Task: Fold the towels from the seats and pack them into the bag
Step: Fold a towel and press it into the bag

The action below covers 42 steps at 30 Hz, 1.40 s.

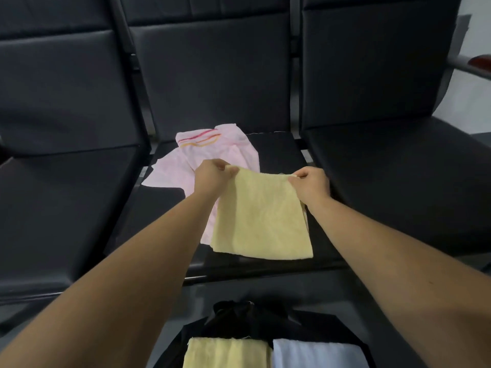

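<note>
A pale yellow towel [261, 219], folded over, hangs down onto the middle seat [276, 147]. My left hand [212, 173] pinches its far left corner and my right hand [310, 181] pinches its far right corner. Behind and partly under it lies a crumpled pink towel [212, 152] with red and orange stripes. A black bag [239, 317] sits at the bottom of the view, with a folded yellow towel [225, 353] and a folded white towel [316, 353] lying side by side on it.
Three dark padded seats stand in a row; the left seat [66, 203] and the right seat [398, 166] hold nothing. A metal armrest with a red-brown pad [475, 65] juts out at the far right.
</note>
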Available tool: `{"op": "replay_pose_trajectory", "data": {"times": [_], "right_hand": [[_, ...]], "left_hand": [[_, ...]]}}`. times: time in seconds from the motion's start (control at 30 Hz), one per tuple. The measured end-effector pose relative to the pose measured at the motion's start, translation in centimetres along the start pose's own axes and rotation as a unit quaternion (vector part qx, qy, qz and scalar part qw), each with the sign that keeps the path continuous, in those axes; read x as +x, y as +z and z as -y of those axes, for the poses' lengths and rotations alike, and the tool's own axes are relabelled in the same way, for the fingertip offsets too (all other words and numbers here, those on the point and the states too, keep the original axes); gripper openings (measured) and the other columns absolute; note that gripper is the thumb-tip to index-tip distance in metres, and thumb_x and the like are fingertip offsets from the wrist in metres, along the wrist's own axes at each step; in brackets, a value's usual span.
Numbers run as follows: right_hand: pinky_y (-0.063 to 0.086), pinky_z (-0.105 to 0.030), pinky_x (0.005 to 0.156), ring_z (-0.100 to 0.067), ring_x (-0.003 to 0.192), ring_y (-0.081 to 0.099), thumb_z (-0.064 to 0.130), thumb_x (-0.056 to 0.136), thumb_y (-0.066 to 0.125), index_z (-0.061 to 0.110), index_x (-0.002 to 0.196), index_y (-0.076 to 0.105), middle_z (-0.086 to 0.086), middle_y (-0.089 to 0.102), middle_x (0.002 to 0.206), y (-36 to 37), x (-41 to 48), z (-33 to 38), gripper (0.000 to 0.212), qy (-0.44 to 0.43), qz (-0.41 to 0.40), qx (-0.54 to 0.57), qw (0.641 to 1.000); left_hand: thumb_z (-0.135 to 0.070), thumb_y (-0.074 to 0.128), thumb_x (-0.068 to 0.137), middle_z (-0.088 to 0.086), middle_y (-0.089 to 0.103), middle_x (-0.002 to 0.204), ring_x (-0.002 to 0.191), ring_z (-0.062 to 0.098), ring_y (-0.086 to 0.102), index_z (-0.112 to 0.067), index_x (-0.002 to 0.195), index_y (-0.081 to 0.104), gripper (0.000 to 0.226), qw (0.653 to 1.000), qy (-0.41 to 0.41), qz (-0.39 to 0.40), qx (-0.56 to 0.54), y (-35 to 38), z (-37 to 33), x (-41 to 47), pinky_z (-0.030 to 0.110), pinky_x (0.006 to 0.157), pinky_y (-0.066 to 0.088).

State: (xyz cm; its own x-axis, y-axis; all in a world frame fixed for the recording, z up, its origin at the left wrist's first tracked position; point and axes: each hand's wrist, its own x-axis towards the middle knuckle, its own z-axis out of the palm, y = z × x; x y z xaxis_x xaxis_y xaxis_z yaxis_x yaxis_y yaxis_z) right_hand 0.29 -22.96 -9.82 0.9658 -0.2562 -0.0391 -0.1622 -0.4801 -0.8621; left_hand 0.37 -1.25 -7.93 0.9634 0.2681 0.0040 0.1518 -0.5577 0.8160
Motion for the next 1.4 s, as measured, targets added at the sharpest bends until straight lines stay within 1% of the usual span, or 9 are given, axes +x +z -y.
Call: {"op": "replay_pose_trajectory", "data": {"times": [0.13,0.27,0.43,0.5,0.63,0.77,0.97,1.07,1.4], "right_hand": [[0.050,-0.032,0.063,-0.027,0.085,0.059,0.010,0.094,0.060,0.009,0.093,0.058,-0.008,0.057,0.099,0.8,0.2,0.6,0.002,0.044,0.002,-0.060,0.997],[0.058,-0.043,0.089,-0.031,0.104,0.064,0.023,0.092,0.068,0.002,0.122,0.052,-0.012,0.060,0.123,-0.8,-0.5,2.5,0.040,0.152,0.085,-0.053,0.983],[0.055,-0.048,0.091,-0.031,0.097,0.062,0.031,0.094,0.069,0.006,0.101,0.053,-0.014,0.061,0.101,-2.5,-2.9,3.5,0.031,0.275,0.197,-0.017,0.941],[0.054,-0.045,0.094,-0.030,0.103,0.065,0.029,0.093,0.071,0.007,0.116,0.060,-0.013,0.066,0.111,-1.9,-3.7,3.3,0.034,0.266,0.175,0.033,0.947],[0.053,-0.041,0.097,-0.030,0.116,0.062,0.023,0.091,0.074,0.005,0.139,0.053,-0.012,0.062,0.128,-0.9,-5.4,2.9,0.055,0.229,0.120,0.102,0.960],[0.048,-0.047,0.107,-0.029,0.117,0.060,0.025,0.094,0.073,0.005,0.119,0.059,-0.007,0.063,0.118,-1.7,-7.4,2.6,0.035,0.284,0.194,0.151,0.927],[0.055,-0.053,0.097,-0.032,0.104,0.071,0.025,0.086,0.081,0.010,0.114,0.069,-0.012,0.074,0.111,-3.5,-10.4,1.9,0.034,0.212,0.168,0.268,0.925],[0.057,-0.050,0.096,-0.030,0.103,0.073,0.028,0.084,0.082,0.011,0.116,0.071,-0.011,0.076,0.112,-4.4,-12.4,1.3,0.038,0.189,0.176,0.305,0.917],[0.059,-0.043,0.080,-0.031,0.100,0.073,0.014,0.095,0.070,0.008,0.117,0.069,-0.015,0.076,0.108,-2.1,-22.8,-2.9,0.023,0.206,0.191,0.347,0.895]], "left_hand": [[-0.031,0.069,0.095,-0.001,0.061,0.090,0.088,0.020,0.056,-0.011,0.099,0.065,0.021,0.999,-0.040,0.003,0.014,1.2,0.9,0.5,0.032,0.076,0.047],[-0.041,0.067,0.093,0.001,0.055,0.076,0.070,0.020,0.054,-0.008,0.088,0.057,0.035,0.995,-0.089,0.031,0.043,-0.2,0.6,-0.3,0.030,0.057,0.038],[-0.044,0.074,0.088,0.005,0.060,0.078,0.073,0.021,0.060,-0.009,0.087,0.060,0.038,0.984,-0.139,0.109,0.030,-1.3,0.5,-2.8,0.031,0.070,0.052],[-0.038,0.076,0.088,0.009,0.067,0.100,0.094,0.027,0.066,-0.009,0.098,0.062,0.034,0.979,-0.158,0.125,-0.026,-1.3,0.2,-3.9,0.041,0.086,0.056],[-0.037,0.077,0.089,0.004,0.066,0.105,0.093,0.021,0.063,-0.011,0.098,0.060,0.032,0.972,-0.159,0.149,-0.090,-1.0,0.0,-6.4,0.032,0.077,0.051],[-0.048,0.085,0.076,0.003,0.071,0.115,0.104,0.024,0.067,-0.010,0.117,0.067,0.059,0.951,-0.189,0.166,-0.177,-1.3,0.3,-8.7,0.041,0.095,0.055],[-0.028,0.066,0.098,0.004,0.076,0.116,0.108,0.027,0.072,-0.016,0.129,0.063,0.034,0.906,-0.145,0.185,-0.352,-3.5,0.1,-12.3,0.046,0.094,0.058],[-0.025,0.062,0.101,0.001,0.077,0.112,0.101,0.023,0.075,-0.020,0.123,0.063,0.023,0.899,-0.117,0.197,-0.373,-4.9,-0.1,-15.0,0.042,0.084,0.060],[-0.022,0.069,0.096,0.009,0.076,0.114,0.105,0.031,0.073,-0.013,0.124,0.066,0.030,0.926,-0.136,0.159,-0.315,-7.6,5.1,-23.2,0.051,0.093,0.058]]}}
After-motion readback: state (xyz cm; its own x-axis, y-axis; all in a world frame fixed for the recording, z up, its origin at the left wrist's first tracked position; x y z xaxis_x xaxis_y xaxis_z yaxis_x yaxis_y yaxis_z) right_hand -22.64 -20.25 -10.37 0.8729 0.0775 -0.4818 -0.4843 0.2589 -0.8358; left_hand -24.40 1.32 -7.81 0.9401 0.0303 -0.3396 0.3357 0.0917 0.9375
